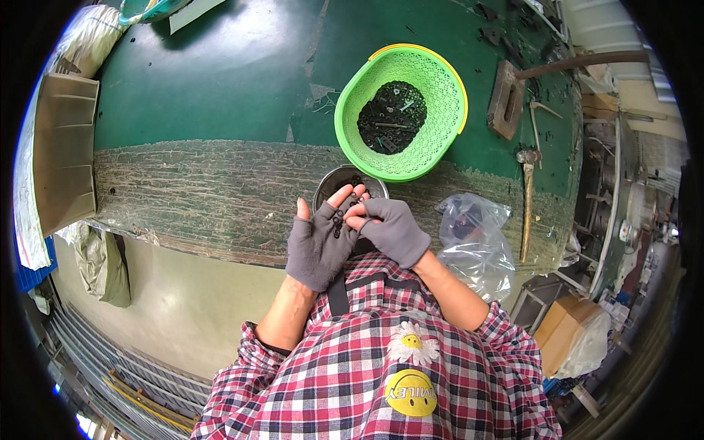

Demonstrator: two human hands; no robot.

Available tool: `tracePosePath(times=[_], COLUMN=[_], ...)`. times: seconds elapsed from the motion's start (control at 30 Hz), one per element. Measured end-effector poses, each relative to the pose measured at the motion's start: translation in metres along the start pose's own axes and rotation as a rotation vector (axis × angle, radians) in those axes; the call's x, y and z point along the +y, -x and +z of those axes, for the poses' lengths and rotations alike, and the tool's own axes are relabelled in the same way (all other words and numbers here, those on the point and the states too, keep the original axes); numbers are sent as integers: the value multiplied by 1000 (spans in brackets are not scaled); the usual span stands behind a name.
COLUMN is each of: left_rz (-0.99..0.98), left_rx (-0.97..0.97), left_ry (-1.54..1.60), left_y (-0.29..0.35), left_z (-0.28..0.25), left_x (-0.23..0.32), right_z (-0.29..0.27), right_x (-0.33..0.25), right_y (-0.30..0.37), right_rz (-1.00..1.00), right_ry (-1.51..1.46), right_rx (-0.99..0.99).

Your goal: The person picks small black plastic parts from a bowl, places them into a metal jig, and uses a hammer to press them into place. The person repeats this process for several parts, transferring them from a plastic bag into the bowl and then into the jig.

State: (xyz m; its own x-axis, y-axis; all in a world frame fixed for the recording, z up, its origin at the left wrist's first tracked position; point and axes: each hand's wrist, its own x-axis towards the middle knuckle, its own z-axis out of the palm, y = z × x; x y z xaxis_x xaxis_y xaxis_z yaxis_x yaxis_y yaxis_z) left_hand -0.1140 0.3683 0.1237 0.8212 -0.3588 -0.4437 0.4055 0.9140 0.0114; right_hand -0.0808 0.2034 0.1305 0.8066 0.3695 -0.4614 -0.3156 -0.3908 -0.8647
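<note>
My left hand (320,246), in a grey fingerless glove, is turned palm up, cupping several small black ring-like parts (338,224) on its palm and fingers. Over those fingers, my right hand (392,229), gloved the same way, has its thumb and fingertips pinched together at the parts. Whatever is between those fingertips is too small to make out. Both hands are above the near side of a round metal bowl (323,192), hiding much of it; dark pieces show inside. Just beyond, a light green plastic basket (353,150) with a yellow handle contains black parts (392,117) and a few metal pins.
The green-topped workbench (220,88) has a worn front strip. To the right lie a clear plastic bag (480,246), a hammer (528,198) and a heavy metal block (506,99). A brown bin (66,147) stands at the left end, and a cardboard box (565,334) is at lower right.
</note>
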Motion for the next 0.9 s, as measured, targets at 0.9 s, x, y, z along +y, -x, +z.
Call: tracePosePath(times=[0.9], left_rz=[53], left_rx=[-12], left_ry=[-43], left_y=[1], left_z=[-2], left_x=[1], right_z=[-9], right_x=[-3], right_y=[3], right_rz=[-420], right_ry=[316], right_rx=[235])
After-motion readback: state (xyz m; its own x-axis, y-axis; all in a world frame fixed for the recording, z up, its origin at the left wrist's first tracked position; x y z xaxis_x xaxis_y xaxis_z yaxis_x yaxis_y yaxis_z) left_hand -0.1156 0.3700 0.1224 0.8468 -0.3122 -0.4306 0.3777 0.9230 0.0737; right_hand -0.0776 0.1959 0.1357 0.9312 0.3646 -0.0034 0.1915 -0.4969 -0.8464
